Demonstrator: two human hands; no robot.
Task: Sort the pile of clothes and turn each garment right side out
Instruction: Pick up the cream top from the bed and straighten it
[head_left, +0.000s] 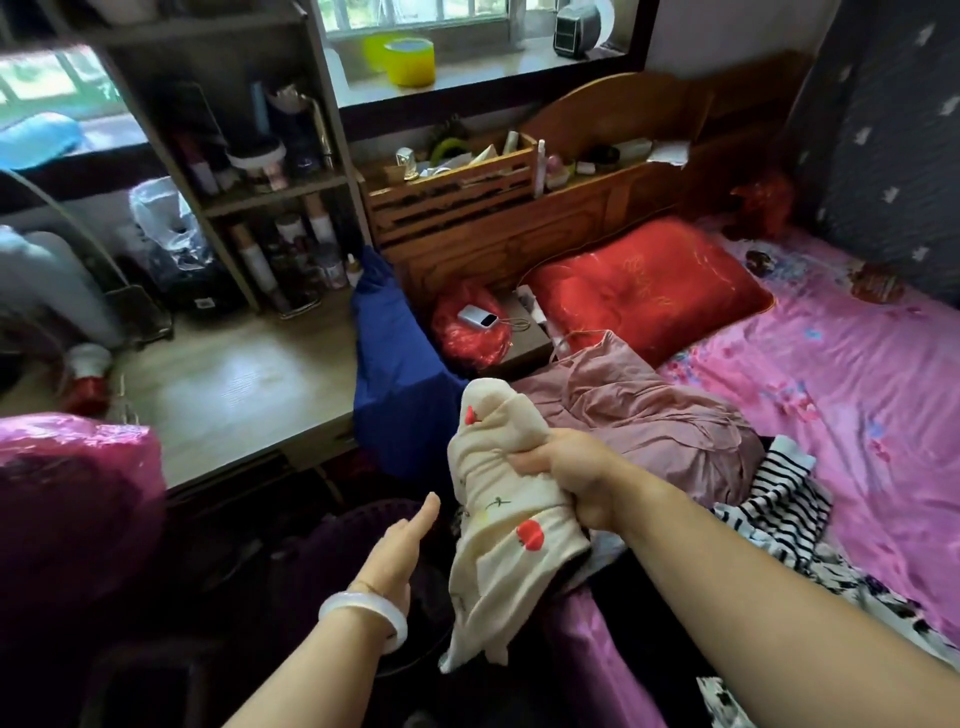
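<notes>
My right hand (571, 480) grips a cream garment with red fruit prints (498, 519) by a bunched fold, holding it up over the near edge of the bed. The cloth hangs down below my fist. My left hand (397, 545), a pale bangle on its wrist, hovers just left of the garment with fingers straight, not touching it. Behind lies the pile of clothes: a dusty pink garment (644, 415), a black-and-white striped top (784, 499) and a black-and-white patterned piece (852, 587).
The pink floral bedsheet (831, 374) stretches to the right, with a red pillow (649, 291) at the wooden headboard (571, 218). A blue cloth (395, 364) drapes beside a red bag with a power bank (478, 317). A desk (234, 389) and shelves stand left.
</notes>
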